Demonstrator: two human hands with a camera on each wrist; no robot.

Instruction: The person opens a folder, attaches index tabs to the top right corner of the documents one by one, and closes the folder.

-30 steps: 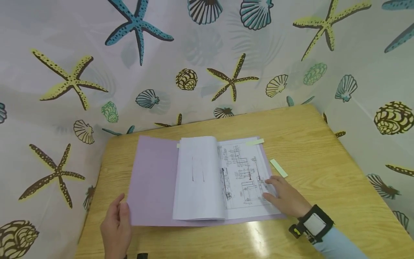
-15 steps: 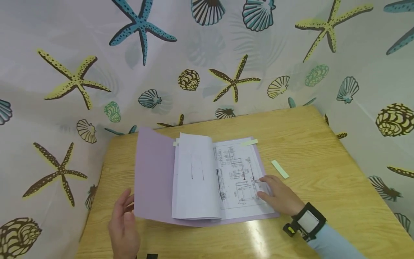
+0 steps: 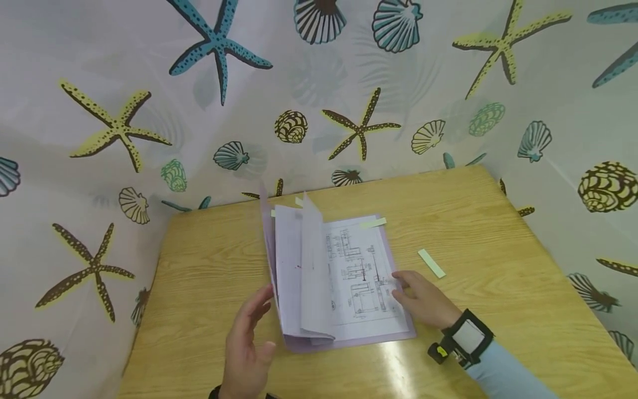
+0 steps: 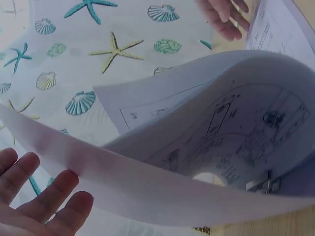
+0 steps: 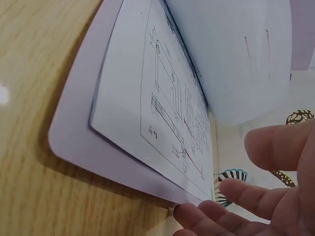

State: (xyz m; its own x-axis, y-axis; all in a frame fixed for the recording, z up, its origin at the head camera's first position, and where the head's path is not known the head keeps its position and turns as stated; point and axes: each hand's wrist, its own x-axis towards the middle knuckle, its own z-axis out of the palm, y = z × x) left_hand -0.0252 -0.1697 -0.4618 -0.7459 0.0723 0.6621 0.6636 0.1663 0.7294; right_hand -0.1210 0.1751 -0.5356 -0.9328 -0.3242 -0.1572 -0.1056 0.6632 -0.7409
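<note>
Our left hand (image 3: 246, 346), fingers straight, pushes the folder (image 3: 299, 341) cover upright. Our right hand (image 3: 423, 302) presses flat, fingers relaxed, on the drawing (image 3: 356, 277).

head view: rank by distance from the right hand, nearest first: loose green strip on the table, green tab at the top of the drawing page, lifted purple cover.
1. Drawing page: under the right hand, fingers resting on its right edge.
2. Loose green strip: on the table, just behind the hand.
3. Green tab: at the page's far top edge.
4. Purple cover: raised at the left, by the left hand.

Bare tabletop (image 3: 209, 266) left of raised folder cover (image 3: 269, 249)
</note>
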